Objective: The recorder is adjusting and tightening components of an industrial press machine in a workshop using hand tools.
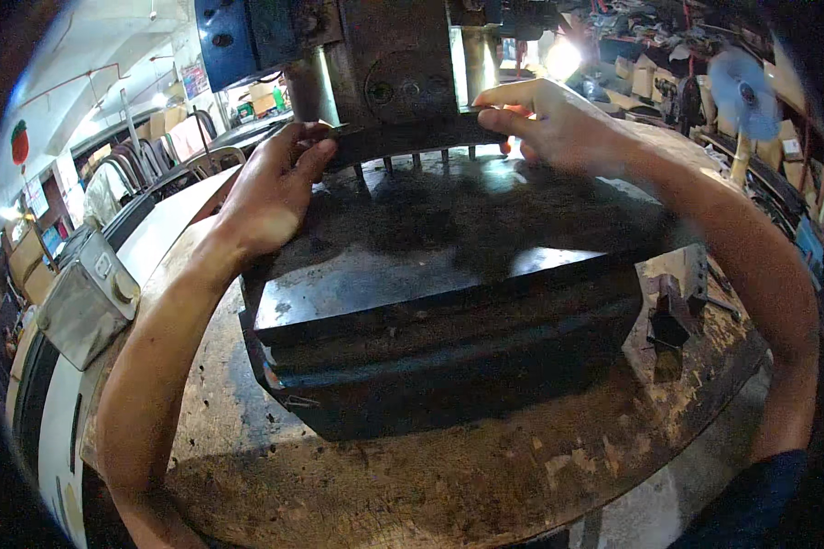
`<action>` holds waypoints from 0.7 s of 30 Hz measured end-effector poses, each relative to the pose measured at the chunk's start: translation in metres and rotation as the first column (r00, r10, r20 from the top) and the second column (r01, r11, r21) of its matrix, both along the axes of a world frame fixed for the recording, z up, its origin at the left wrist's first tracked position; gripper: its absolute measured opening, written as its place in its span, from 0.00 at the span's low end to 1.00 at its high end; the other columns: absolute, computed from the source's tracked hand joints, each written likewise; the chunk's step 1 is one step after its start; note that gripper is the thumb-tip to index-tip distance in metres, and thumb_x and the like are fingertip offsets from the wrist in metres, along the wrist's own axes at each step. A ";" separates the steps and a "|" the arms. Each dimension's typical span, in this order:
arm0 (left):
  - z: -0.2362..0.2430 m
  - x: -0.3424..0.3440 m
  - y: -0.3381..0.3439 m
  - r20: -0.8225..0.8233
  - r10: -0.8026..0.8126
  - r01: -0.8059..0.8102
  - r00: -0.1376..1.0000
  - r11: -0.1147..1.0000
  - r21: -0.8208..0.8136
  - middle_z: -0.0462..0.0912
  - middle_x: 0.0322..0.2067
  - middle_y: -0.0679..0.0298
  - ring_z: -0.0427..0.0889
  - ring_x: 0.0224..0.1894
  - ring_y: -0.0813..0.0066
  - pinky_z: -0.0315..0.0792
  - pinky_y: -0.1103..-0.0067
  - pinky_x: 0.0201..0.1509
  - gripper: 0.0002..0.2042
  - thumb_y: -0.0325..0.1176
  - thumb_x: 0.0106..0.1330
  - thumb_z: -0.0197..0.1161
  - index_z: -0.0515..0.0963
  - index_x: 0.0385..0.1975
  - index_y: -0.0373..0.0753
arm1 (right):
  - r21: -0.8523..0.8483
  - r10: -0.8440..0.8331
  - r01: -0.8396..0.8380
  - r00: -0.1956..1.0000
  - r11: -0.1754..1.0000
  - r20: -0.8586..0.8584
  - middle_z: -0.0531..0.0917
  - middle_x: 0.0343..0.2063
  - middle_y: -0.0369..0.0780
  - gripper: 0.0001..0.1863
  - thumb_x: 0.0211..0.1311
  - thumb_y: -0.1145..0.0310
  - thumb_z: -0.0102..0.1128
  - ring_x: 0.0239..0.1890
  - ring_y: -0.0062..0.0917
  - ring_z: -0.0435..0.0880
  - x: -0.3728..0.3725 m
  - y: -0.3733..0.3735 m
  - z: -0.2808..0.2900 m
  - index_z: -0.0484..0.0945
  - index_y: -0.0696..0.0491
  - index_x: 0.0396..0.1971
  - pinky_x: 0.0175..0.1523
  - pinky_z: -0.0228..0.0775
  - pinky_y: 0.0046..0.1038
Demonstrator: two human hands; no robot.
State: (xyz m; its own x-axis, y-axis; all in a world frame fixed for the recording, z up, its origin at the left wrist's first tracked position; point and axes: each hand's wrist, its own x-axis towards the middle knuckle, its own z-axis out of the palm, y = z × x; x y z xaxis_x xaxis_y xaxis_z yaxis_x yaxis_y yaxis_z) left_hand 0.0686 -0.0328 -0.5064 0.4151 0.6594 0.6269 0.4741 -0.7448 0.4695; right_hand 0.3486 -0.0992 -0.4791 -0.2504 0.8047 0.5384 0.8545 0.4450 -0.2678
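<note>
Where the dark press head (410, 55) is standing at 12 o'clock, a dark toothed bar (407, 143) is spanning the space just beneath it, its thin pins (387, 165) pointing down toward the thick metal plate (384, 291). The left hand (279, 183), at 10 o'clock, is holding the bar's near-left end, partly closed, thumb in front and fingers curling behind. The right hand (551, 126), between 1 and 2 o'clock, is pinching the opposite end, thumb and forefinger bent around it, likewise half closed. Reasoning: a hold at both ends is apparently steadying the bar and sparing the fingers from the middle, beneath the head. Shadow is darkening the pin tips; cannot tell whether they are touching the plate. The plate is resting over the worn wooden surface (357, 499), seemingly serving as a firm bed. A small metal block (670, 316) is sitting beside it, between 3 and 4 o'clock. A grey metal box (87, 306) is standing at 9 o'clock, a blue fan (742, 96) at 2 o'clock.
</note>
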 end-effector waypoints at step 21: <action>-0.008 -0.002 0.020 0.021 -0.070 0.070 0.997 0.998 0.000 0.78 0.44 0.47 0.77 0.48 0.64 0.68 0.73 0.52 0.21 0.39 0.68 0.52 0.67 0.53 0.29 | -0.267 -0.061 0.052 0.998 0.962 -0.027 0.79 0.31 0.40 0.29 0.63 0.55 0.56 0.30 0.19 0.76 0.006 -0.007 0.011 0.65 0.57 0.58 0.36 0.71 0.24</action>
State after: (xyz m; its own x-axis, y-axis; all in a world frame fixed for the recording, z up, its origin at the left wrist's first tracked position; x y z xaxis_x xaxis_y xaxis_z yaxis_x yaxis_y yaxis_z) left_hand 0.0662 -0.0128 -0.5140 0.4468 0.6295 0.6356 0.4111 -0.7755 0.4791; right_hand 0.3549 -0.1066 -0.4680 -0.1854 0.9322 0.3108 0.8641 0.3053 -0.4001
